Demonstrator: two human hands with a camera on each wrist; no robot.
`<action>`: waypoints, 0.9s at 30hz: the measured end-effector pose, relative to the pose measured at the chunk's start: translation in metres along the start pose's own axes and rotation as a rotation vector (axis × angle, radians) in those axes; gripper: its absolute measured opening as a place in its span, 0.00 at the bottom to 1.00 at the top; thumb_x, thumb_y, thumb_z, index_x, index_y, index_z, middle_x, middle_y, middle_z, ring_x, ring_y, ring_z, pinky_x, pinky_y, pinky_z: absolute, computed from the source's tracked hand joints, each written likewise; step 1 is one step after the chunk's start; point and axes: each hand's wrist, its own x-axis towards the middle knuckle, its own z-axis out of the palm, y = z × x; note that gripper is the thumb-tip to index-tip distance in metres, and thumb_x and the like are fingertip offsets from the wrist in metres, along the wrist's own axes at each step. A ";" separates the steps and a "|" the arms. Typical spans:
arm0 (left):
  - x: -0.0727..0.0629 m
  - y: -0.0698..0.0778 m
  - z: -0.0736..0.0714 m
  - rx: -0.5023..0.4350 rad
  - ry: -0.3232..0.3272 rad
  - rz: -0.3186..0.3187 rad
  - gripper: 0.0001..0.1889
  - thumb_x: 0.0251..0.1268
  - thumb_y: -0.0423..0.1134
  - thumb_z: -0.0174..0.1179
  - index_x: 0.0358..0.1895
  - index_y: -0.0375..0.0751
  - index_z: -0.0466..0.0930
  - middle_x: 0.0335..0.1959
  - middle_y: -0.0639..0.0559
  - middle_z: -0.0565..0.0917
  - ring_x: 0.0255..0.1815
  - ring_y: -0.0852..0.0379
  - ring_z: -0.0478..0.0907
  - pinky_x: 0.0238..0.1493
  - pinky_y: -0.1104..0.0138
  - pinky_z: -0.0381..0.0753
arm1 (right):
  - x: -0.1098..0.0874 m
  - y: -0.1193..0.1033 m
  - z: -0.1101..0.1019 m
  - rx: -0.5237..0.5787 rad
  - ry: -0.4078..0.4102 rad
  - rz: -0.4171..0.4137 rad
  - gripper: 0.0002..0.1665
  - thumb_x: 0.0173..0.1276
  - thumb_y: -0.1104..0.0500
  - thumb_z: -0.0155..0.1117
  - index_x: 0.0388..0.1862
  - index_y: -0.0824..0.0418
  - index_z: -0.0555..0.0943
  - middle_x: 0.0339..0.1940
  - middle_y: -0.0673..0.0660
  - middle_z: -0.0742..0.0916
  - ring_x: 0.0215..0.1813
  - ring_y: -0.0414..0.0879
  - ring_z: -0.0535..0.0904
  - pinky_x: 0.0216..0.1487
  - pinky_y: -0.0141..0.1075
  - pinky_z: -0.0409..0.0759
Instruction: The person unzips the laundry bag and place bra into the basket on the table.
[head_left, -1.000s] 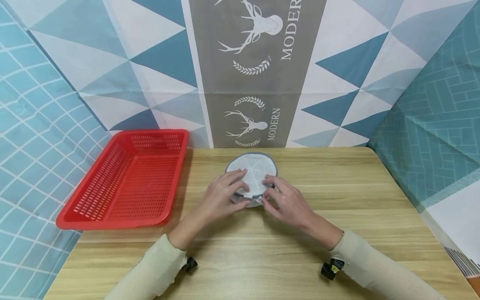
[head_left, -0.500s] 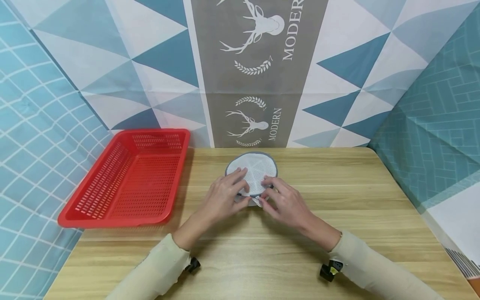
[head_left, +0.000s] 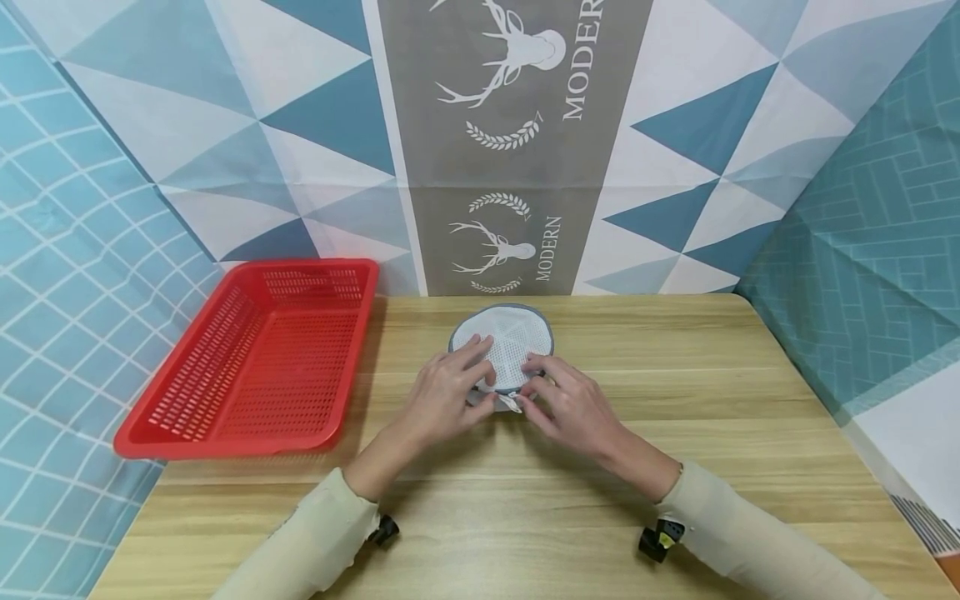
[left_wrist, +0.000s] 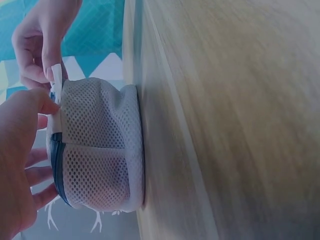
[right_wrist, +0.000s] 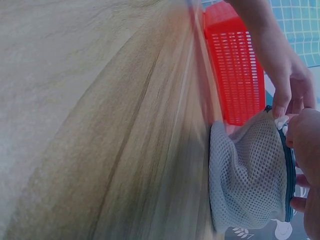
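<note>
A round white mesh laundry bag (head_left: pixel 516 335) with a dark blue zipped rim stands on the table. My left hand (head_left: pixel 444 390) is at the near left of its rim; in the left wrist view its thumb and forefinger pinch the white edge beside the blue zip (left_wrist: pixel 59 170), other fingers spread behind the rim. My right hand (head_left: pixel 573 410) faces it from the right, thumb and forefinger pinching a small white tab (left_wrist: pixel 57 74) at the rim. The right wrist view shows the bag's mesh side (right_wrist: pixel 252 170) creased inward, with both hands' fingertips close together at the zip.
A red perforated plastic basket (head_left: pixel 288 367) stands on the left of the wooden table (head_left: pixel 675 350). Patterned cloth (head_left: pixel 495 150) hangs behind the table's far edge. A small black camera (head_left: pixel 660 537) sits at my right sleeve, another camera (head_left: pixel 384 530) at my left.
My fingertips have drawn slightly closer together at the bag's near rim. The white tab now shows between the two hands. The bag stays in about the same spot.
</note>
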 end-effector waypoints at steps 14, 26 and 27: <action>-0.001 -0.005 0.002 -0.058 0.019 -0.005 0.10 0.61 0.38 0.77 0.36 0.48 0.83 0.75 0.38 0.87 0.77 0.35 0.85 0.59 0.43 0.93 | 0.000 0.000 0.000 0.019 0.034 -0.023 0.07 0.63 0.65 0.84 0.34 0.60 0.90 0.51 0.59 0.93 0.64 0.58 0.94 0.62 0.50 0.94; 0.002 -0.003 0.002 0.006 -0.005 0.064 0.14 0.61 0.37 0.84 0.43 0.50 0.86 0.76 0.32 0.84 0.77 0.30 0.84 0.63 0.39 0.92 | 0.000 -0.001 0.000 0.009 0.031 -0.017 0.07 0.62 0.64 0.84 0.34 0.59 0.91 0.50 0.58 0.94 0.62 0.57 0.94 0.63 0.52 0.94; 0.002 -0.003 0.002 0.007 -0.008 0.068 0.14 0.62 0.36 0.84 0.43 0.50 0.86 0.76 0.32 0.84 0.77 0.29 0.83 0.64 0.39 0.92 | 0.000 -0.001 0.000 0.006 0.031 -0.017 0.07 0.62 0.63 0.85 0.34 0.58 0.91 0.50 0.58 0.94 0.62 0.57 0.94 0.63 0.52 0.94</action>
